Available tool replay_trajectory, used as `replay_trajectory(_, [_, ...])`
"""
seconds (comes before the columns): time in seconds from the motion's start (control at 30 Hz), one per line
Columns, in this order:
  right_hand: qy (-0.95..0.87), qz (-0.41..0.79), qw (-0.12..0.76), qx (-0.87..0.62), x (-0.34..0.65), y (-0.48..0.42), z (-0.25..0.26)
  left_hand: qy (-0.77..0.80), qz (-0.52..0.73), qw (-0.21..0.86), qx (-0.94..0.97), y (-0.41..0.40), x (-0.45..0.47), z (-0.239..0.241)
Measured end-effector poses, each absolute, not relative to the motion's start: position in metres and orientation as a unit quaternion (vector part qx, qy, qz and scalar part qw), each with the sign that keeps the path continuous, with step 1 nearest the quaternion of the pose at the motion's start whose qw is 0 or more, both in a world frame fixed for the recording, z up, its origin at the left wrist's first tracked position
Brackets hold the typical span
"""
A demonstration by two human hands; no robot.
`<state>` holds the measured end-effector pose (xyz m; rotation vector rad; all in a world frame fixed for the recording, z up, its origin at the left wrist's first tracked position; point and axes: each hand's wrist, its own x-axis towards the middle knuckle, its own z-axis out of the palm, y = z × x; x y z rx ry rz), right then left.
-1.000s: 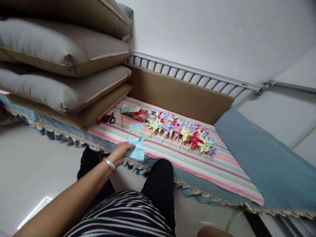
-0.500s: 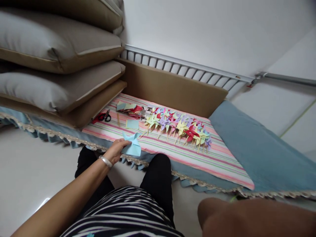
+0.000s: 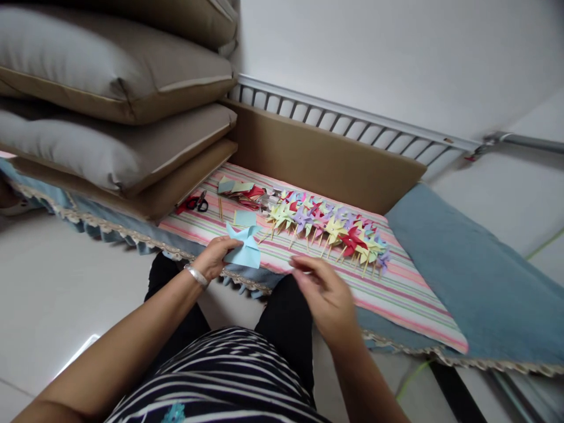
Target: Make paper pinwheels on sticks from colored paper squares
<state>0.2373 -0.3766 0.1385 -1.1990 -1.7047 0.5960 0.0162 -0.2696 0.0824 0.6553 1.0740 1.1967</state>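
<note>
My left hand point(image 3: 217, 256) pinches a light blue paper pinwheel point(image 3: 247, 251) at its centre, over the front edge of the striped cloth. To its right, apart from it, my right hand point(image 3: 324, 294) has thumb and fingertips drawn together; whatever may be between them is too small to make out. Many finished paper pinwheels point(image 3: 335, 230) on wooden sticks lie in a row on the cloth. Behind the blue pinwheel are a small stack of square paper point(image 3: 244, 218) and wooden sticks point(image 3: 220, 207). Scissors point(image 3: 197, 202) lie farther left.
A pile of coloured paper point(image 3: 242, 192) sits behind the sticks. Grey-brown cushions point(image 3: 132, 135) are stacked at the left. A brown board point(image 3: 326, 153) stands at the back before a white radiator point(image 3: 352, 114). The striped cloth point(image 3: 414, 305) covers part of a blue bed cover point(image 3: 476, 264).
My right hand has come up from the lower right corner towards the blue pinwheel, its fingers now pinched. My left hand still holds the pinwheel. The view has shifted slightly.
</note>
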Motion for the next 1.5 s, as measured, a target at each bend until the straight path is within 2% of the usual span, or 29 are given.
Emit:
replay_trajectory(0.17, [-0.591, 0.430, 0.457, -0.507, 0.210, -0.314, 0.097, 0.453, 0.502, 0.671, 0.303, -0.274, 0.021, 0.090])
replay_trajectory(0.4, [-0.551, 0.526, 0.484, -0.431, 0.188, -0.317, 0.083, 0.449, 0.485, 0.683, 0.311, -0.280, 0.031, 0.095])
replay_trajectory(0.53, [-0.570, 0.494, 0.503, -0.422, 0.188, -0.312, 0.077, 0.463, 0.488, 0.672, 0.310, -0.280, 0.035, 0.095])
replay_trajectory(0.73, [-0.600, 0.476, 0.464, -0.445, 0.198, -0.312, 0.069, 0.463, 0.487, 0.669, 0.319, -0.280, 0.035, 0.096])
replay_trajectory(0.93, [-0.719, 0.301, 0.426, -0.458, 0.202, -0.314, 0.077, 0.469, 0.477, 0.671, 0.318, -0.281, 0.035, 0.097])
replay_trajectory(1.03, [-0.754, 0.255, 0.416, -0.441, 0.202, -0.316, 0.082, 0.470, 0.472, 0.675, 0.318, -0.280, 0.035, 0.098])
replay_trajectory(1.5, [-0.769, 0.256, 0.394, -0.433, 0.200, -0.317, 0.082, 0.478, 0.446, 0.699, 0.291, -0.281, 0.030, 0.099])
